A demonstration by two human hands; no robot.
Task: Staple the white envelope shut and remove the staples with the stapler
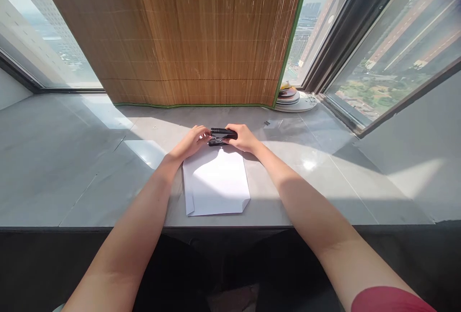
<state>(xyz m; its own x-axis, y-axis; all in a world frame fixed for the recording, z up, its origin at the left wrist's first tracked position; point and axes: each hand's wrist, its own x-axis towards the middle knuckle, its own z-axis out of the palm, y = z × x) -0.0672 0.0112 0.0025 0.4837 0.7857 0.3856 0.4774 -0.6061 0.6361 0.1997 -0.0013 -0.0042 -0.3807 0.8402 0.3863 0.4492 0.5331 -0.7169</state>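
Note:
A black stapler lies sideways at the far edge of a white sheet of paper. Its upper and lower arms look parted, with some shiny metal between them. My right hand is closed around the stapler's right end. At the left end, the bent fingers of my left hand press against it; whether they also pinch something small is hidden. The paper's two near corners are folded or curled.
A small dark piece rests on the grey tiled sill to the right. Stacked plates stand at the back right, beside a hanging bamboo blind. Windows flank it. The sill's front edge runs close to me.

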